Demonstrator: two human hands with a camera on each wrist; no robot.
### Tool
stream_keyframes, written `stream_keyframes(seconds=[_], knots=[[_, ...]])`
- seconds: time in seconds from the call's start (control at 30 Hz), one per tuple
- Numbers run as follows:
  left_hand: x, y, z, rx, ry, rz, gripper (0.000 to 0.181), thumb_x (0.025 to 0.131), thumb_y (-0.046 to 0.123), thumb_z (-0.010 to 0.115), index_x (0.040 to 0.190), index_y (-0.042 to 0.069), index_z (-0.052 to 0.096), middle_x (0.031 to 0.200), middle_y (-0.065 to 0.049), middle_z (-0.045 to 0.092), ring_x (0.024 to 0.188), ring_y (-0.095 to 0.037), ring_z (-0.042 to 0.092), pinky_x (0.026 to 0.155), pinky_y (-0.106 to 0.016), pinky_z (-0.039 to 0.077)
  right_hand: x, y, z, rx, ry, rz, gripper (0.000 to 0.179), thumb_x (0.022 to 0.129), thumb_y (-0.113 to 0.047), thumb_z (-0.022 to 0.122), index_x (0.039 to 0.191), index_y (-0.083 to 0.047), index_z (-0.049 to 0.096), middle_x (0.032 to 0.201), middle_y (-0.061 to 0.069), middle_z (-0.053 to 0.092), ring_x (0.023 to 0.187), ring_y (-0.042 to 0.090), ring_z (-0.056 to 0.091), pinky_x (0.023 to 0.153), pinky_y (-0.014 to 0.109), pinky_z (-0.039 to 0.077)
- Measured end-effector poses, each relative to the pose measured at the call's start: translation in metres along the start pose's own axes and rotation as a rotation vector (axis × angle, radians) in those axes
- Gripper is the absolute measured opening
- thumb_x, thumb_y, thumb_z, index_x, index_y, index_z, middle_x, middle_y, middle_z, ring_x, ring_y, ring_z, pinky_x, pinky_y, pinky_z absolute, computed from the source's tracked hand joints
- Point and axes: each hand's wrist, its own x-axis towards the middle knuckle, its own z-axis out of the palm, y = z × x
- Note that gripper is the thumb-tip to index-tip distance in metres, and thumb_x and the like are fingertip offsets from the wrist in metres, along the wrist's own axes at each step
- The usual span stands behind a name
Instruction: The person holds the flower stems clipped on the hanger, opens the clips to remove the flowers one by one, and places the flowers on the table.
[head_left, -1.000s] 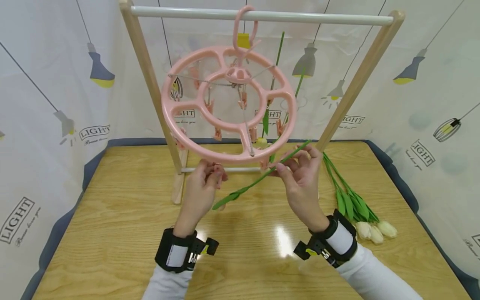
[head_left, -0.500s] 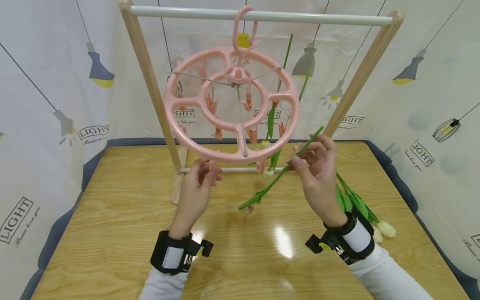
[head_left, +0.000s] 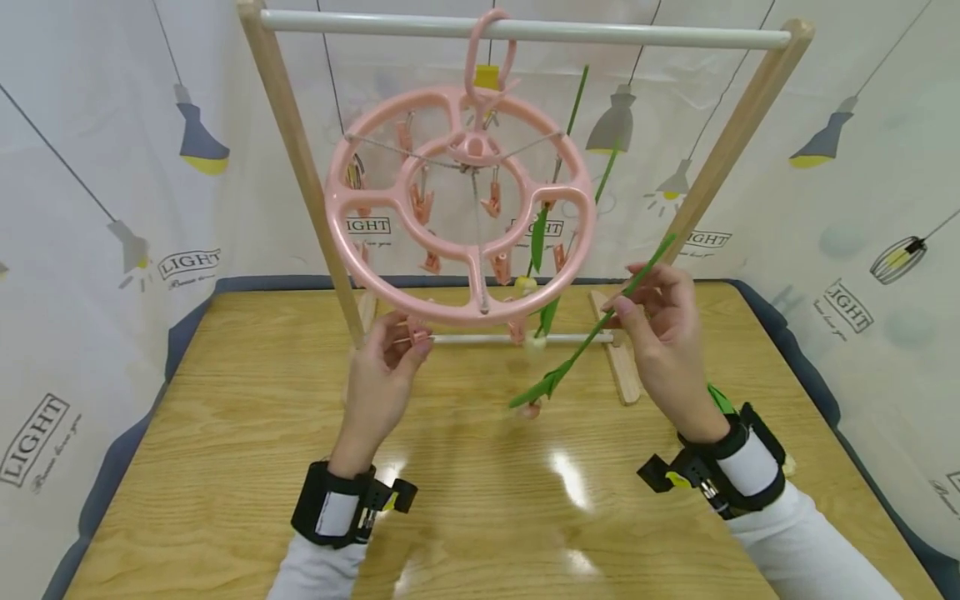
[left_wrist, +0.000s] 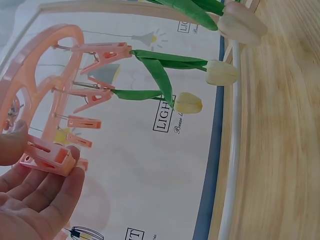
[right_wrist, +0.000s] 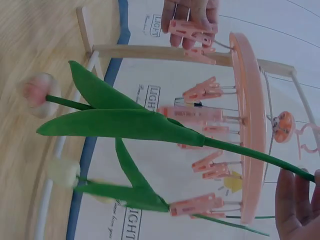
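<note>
My left hand [head_left: 380,392] holds a pink clothespin [left_wrist: 47,155] between thumb and fingers, at the near-left edge of a round pink clip hanger [head_left: 442,313]. To the right, my right hand [head_left: 663,333] pinches the green stem of an artificial tulip [right_wrist: 110,122]. That tulip slants head down, its pinkish-white bloom [right_wrist: 39,95] low over the table and apart from the hanger. Two pale tulips, one white [left_wrist: 222,72] and one yellowish [left_wrist: 188,102], hang upside down by their stems from clothespins on the hanger's right side.
The hanger hooks over the white rod [head_left: 375,22] of a wooden rack [head_left: 712,179] standing on the wooden table [head_left: 480,500]. Several other clothespins dangle from the ring. More tulips lie on the table at right, with green leaves [head_left: 722,400] showing behind my right wrist.
My right hand has moved right and slightly up, carrying the tulip away from the hanger. My left hand has shifted slightly left with the clothespin. The tulips on the table are now mostly covered.
</note>
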Motion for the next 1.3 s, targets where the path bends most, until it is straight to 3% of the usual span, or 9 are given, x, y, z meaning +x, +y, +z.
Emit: stream_keyframes(seconds=[0.33,0.63,0.8,1.07,1.3], knots=[[-0.001,-0.002,-0.004,-0.003,0.033,0.016,0.045,0.091,0.009,0.066,0.128,-0.009,0.049,0.108,-0.027,0.066,0.093,-0.027,0.065,0.076,-0.008,0.052,0.009,0.001,-0.019,-0.067,0.019,-0.038,0.036,0.092,0.017,0.047,0.122,-0.001,0.048,0.11,-0.001,0.05,0.084,0.011,0.061,0.071,0.014,0.058],[-0.002,-0.001,-0.006,-0.002,0.042,0.004,0.044,0.091,0.009,0.066,0.128,-0.008,0.05,0.105,-0.026,0.066,0.088,-0.023,0.064,0.074,-0.009,0.052,0.018,0.004,-0.04,-0.102,0.095,-0.056,0.029,0.092,0.015,0.049,0.118,0.003,0.051,0.11,-0.001,0.053,0.08,0.01,0.059,0.066,0.012,0.055],[-0.003,-0.001,-0.007,0.006,0.043,0.003,0.043,0.091,0.01,0.065,0.128,-0.008,0.05,0.105,-0.026,0.067,0.088,-0.023,0.064,0.074,-0.008,0.052,0.024,0.003,-0.052,-0.069,0.124,-0.029,0.031,0.092,0.014,0.05,0.119,0.0,0.051,0.105,0.002,0.053,0.08,0.012,0.059,0.066,0.013,0.056],[-0.003,0.0,-0.008,0.004,0.05,0.006,0.042,0.091,0.008,0.066,0.126,-0.008,0.051,0.104,-0.026,0.067,0.087,-0.022,0.064,0.073,-0.009,0.052,0.033,0.006,-0.078,-0.024,0.094,0.058,0.033,0.095,0.01,0.048,0.125,-0.001,0.044,0.104,0.005,0.048,0.079,0.011,0.059,0.062,0.012,0.057],[-0.003,-0.001,-0.008,0.01,0.049,0.007,0.042,0.091,0.009,0.065,0.127,-0.008,0.051,0.104,-0.026,0.067,0.087,-0.022,0.064,0.073,-0.008,0.052,0.043,0.009,-0.1,-0.127,0.137,0.097,0.036,0.096,0.004,0.05,0.13,-0.004,0.042,0.1,0.005,0.046,0.074,0.012,0.057,0.056,0.011,0.056]])
